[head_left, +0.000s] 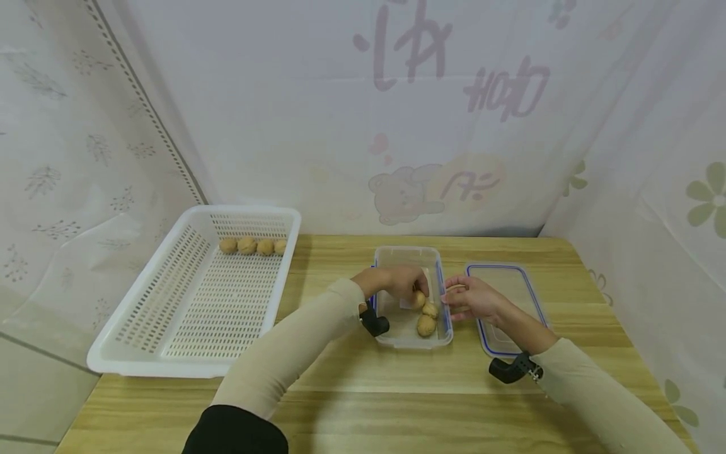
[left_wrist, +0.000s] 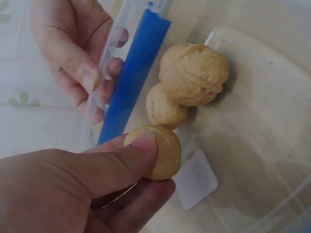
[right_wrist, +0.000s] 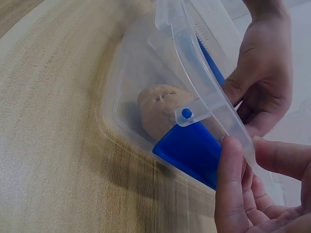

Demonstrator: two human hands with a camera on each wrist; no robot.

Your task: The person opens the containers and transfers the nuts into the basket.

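Observation:
A clear plastic food container [head_left: 391,328] with blue-edged side flaps sits on the table. Inside it, my left hand [head_left: 404,282] pinches a walnut [left_wrist: 167,153] between thumb and fingers, low over the container's floor. Two more walnuts, a larger one [left_wrist: 194,74] and a smaller one [left_wrist: 164,108], lie against each other along the right wall. My right hand [head_left: 473,299] grips that wall from outside, its thumb and fingertips at the rim beside the blue strip [right_wrist: 189,153]. A pale square label [left_wrist: 197,179] shows on the floor near the held walnut.
A white slotted basket [head_left: 218,302] stands at the left, with several walnuts [head_left: 247,245] lined up along its far end. The clear lid [head_left: 513,280] with a blue seal lies right of the container, partly under my right forearm. Patterned curtains [head_left: 317,126] enclose the wooden table [head_left: 363,384].

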